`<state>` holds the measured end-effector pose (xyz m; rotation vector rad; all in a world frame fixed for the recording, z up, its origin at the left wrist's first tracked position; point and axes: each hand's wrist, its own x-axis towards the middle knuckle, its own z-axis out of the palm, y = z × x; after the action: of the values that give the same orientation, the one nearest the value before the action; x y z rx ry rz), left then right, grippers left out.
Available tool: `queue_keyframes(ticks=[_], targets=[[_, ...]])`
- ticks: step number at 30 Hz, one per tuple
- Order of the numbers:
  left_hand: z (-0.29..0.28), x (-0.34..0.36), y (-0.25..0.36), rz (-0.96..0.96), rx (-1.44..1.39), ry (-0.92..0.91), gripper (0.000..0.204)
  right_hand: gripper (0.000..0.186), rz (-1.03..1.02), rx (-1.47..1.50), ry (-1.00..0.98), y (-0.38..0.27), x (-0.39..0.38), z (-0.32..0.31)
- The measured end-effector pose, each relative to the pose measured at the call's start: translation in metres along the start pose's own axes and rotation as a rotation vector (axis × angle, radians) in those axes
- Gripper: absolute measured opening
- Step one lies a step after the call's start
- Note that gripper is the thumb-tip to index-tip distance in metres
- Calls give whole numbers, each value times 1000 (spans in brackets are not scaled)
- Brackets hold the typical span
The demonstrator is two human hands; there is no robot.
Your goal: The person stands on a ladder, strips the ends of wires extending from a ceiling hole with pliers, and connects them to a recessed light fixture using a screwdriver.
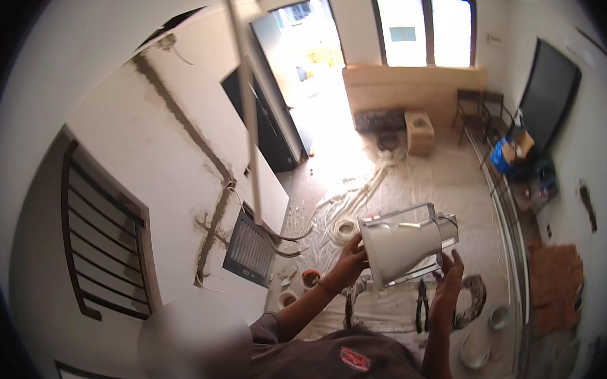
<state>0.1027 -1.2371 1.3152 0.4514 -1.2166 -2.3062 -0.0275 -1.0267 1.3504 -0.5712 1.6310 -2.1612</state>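
A recessed downlight (398, 245) with a white cone-shaped body and a metal bracket lies tilted on its side in front of my chest. My left hand (352, 261) grips the wide rim at its left end. By the narrow end is my right hand (450, 278), its fingers raised and apart close to the metal bracket; whether the fingertips touch it I cannot tell. Below the lamp, a pair of pliers (422, 306) with dark handles rests on a work surface, partly hidden by my arm and body.
White sheeting (359, 193) and a roll of tape (345, 228) lie on the floor ahead. A metal grille (250, 247) leans at the left wall. Small buckets (310, 278) stand left of my arm. Long strips (512, 246), a cardboard box (419, 134) and chairs (479, 109) are at the right.
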Motion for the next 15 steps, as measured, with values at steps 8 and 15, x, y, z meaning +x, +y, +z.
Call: queue_keyframes(ticks=[8, 15], targets=[[14, -39, 5, 551, 558, 531, 30, 63, -140, -148, -339, -4, -6, 29], [34, -77, 10, 895, 1033, 706, 25, 51, -318, -166, -318, 2, 1, 64]])
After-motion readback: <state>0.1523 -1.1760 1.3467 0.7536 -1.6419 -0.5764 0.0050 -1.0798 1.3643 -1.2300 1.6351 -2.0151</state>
